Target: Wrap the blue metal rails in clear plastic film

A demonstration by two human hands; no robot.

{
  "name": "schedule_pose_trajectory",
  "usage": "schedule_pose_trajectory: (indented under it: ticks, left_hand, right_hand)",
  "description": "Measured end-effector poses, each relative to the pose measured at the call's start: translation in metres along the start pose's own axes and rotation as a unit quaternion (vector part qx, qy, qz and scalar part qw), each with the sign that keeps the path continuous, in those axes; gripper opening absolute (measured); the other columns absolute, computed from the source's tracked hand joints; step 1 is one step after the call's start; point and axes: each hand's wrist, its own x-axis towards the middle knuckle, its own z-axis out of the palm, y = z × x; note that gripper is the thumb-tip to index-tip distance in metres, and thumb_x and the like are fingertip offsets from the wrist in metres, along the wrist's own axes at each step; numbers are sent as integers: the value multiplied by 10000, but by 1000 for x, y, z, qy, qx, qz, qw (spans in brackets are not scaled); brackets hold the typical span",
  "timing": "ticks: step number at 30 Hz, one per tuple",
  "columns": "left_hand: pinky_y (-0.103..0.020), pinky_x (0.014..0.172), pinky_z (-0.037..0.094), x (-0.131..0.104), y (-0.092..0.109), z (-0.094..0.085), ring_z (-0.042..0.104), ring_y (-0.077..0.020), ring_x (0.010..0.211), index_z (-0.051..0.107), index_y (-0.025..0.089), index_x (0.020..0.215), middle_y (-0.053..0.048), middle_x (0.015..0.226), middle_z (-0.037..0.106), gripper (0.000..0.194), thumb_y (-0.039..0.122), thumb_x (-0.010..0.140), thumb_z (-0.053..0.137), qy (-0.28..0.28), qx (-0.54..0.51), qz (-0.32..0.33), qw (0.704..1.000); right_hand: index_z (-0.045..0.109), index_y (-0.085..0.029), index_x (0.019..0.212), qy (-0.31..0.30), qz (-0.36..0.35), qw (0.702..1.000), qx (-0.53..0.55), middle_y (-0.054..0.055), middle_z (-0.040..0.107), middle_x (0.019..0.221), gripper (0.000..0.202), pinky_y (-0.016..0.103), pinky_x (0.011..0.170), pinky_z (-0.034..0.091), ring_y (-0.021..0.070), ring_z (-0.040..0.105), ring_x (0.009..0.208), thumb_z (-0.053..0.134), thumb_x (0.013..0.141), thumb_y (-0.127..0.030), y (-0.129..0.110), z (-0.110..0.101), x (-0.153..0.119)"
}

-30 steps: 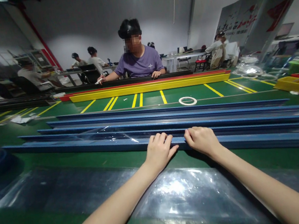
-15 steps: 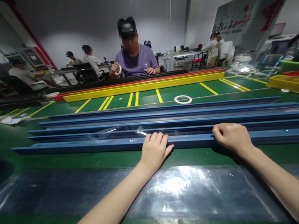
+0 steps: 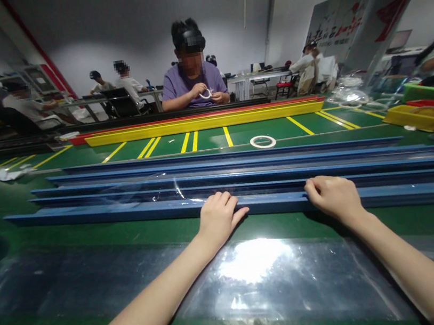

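Green tabletop (image 3: 214,139) stretches beneath the near blue rail (image 3: 275,202); I have my left hand (image 3: 219,217) draped on its edge, right hand (image 3: 335,197) curled there; whether either grips, I cannot tell.

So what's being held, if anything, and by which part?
The left hand and right hand touch the nearest blue channel along its near edge; whether either grips cannot be told.
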Motion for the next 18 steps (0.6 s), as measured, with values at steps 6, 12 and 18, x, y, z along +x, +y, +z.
schedule_pose_trajectory:
  ticks: [6,12,18]
  left_hand:
    - [-264,633,353,-1,0,1,486,-152,721,542,173,723,-24,766,553,325,468,808,435,-2,-1,-16,1000]
    - [-261,633,361,-1,1,0,491,-156,741,532,172,777,-27,775,548,303,462,802,449,6,-18,-27,999]
    - [-261,617,356,0,1,-1,483,-155,711,511,174,748,-23,735,534,320,484,794,446,10,-19,-38,999]
  right_hand:
    - [569,-174,498,-4,0,1000,4,54,619,569,412,244,466,219,137,510,494,317,777,-342,0,0,1]
    - [571,-178,504,-14,0,1000,7,51,622,580,411,249,467,223,138,513,498,317,782,-343,-1,-2,1]
    - [569,-179,516,-27,-3,1000,5,50,629,601,417,245,470,223,137,525,518,304,794,-340,-3,-4,1]
